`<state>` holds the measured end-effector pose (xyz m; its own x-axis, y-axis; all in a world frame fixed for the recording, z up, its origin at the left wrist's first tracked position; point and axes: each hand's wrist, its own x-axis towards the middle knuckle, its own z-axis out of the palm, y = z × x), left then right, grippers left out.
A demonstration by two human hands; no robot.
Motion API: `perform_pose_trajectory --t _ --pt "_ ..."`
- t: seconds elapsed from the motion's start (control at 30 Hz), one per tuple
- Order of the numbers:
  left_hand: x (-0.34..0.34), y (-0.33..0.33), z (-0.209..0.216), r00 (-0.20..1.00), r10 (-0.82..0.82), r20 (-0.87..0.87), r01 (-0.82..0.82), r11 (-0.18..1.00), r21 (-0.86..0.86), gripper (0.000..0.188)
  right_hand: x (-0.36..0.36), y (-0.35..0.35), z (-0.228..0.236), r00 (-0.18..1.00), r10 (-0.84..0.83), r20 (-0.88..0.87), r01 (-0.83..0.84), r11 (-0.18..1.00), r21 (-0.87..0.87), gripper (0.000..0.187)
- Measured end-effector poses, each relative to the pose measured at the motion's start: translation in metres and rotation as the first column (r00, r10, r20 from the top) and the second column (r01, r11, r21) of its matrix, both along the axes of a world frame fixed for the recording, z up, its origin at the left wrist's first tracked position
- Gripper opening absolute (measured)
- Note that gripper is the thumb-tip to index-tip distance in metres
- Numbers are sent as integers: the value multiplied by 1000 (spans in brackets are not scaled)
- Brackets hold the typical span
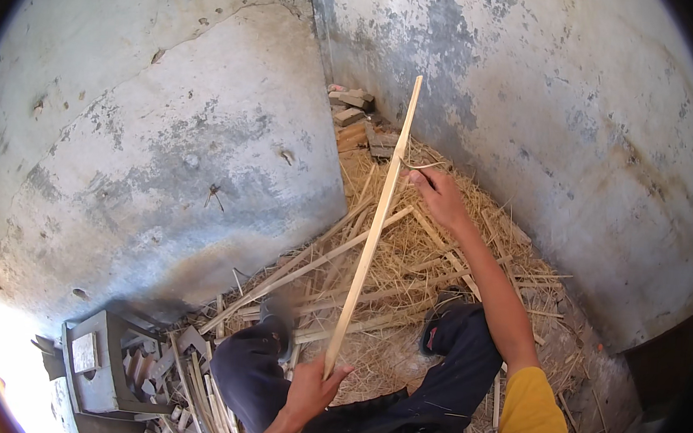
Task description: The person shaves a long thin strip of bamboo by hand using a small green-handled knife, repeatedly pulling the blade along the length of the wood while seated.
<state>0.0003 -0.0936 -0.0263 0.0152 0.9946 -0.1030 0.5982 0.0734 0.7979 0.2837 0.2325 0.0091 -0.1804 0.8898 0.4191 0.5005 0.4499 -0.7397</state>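
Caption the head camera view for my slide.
Left hand gripping a long, pale wooden strip, right hand beside its upper part, above thin, yellowish, straw-like litter.

From my end I read the wooden strip [372,235] as pale cream-yellow; straw-like shavings [409,242] golden tan; trousers [466,352] dark navy; sleeve [538,423] mustard yellow; left wall [163,161] and right wall [535,93] whitish, blotched blue-grey, both with brownish stains; boxy frame [102,388] grey with a whitish patch; stacked bricks [350,117] dull grey-brown.
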Motion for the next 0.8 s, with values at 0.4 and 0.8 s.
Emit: perform_pose_trajectory --t 0.4,0.8 --pt "11 70 18 998 30 -59 -13 963 271 37 -15 -50 16 826 62 -560 -326 863 -386 37" --pt "28 119 25 998 15 65 -41 903 427 31 -32 -76 10 918 125 -376 -118 992 42 24"
